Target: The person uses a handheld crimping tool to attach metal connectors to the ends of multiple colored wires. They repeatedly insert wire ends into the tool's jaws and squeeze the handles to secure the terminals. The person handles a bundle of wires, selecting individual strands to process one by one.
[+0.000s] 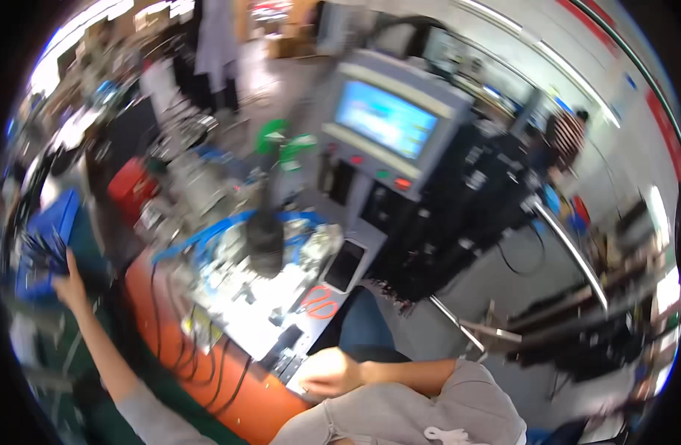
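Observation:
Far out at the left, my left hand (72, 288) reaches into a blue bin (67, 211). Its fingers are at a bundle of dark, thin strips (45, 252); blur hides whether they grip any. My right hand (329, 373) is curled closed in front of my body, beside the near end of a brightly lit work plate (240, 326). Whatever it may hold is hidden. On the plate's right side lie orange-handled scissors (320, 302) and a dark-screened phone (346, 265). Small dark pieces sit near the plate's front corner, too blurred to name.
A machine with a lit screen (389, 119) and coloured buttons stands beyond the plate. Several black cables (179, 356) cross the orange table (144, 285). A red container (133, 189) stands back left. Dark garments (459, 215) hang at right near metal rails; another person (567, 141) is farther off.

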`<action>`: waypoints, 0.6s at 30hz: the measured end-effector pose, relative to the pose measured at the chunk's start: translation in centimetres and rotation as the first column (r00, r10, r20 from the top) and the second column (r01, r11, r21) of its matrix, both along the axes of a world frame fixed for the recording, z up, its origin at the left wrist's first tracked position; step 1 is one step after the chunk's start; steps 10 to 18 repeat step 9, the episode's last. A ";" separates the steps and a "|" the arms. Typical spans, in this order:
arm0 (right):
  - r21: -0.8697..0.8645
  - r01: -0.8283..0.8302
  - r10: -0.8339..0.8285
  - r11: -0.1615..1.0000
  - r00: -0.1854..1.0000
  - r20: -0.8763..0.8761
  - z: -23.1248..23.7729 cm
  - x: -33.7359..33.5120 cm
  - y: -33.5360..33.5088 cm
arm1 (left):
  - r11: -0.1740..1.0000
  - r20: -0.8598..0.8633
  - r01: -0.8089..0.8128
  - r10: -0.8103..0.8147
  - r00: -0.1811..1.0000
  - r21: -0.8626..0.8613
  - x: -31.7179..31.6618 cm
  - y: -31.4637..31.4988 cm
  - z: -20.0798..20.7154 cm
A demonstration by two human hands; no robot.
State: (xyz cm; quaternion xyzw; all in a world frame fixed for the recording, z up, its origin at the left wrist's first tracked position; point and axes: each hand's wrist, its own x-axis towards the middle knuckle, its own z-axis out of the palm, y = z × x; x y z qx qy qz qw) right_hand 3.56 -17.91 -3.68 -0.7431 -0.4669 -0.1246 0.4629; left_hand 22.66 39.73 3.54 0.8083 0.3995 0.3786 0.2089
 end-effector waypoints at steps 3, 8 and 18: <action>0.079 0.682 -0.658 0.727 0.726 -0.199 2.5 1.1 -8.6 | 0.790 0.084 0.087 -0.173 0.981 0.607 -0.8 -7.6 0.2; 0.568 0.811 -0.924 -0.139 0.100 -0.369 4.0 4.9 -29.7 | 0.773 0.051 0.500 -0.560 0.827 0.391 -4.5 -5.9 -4.9; 0.455 0.878 -0.925 -0.146 0.042 -0.377 3.3 4.9 -34.7 | 0.785 0.024 0.523 -0.561 0.827 0.333 -5.4 -5.4 -5.7</action>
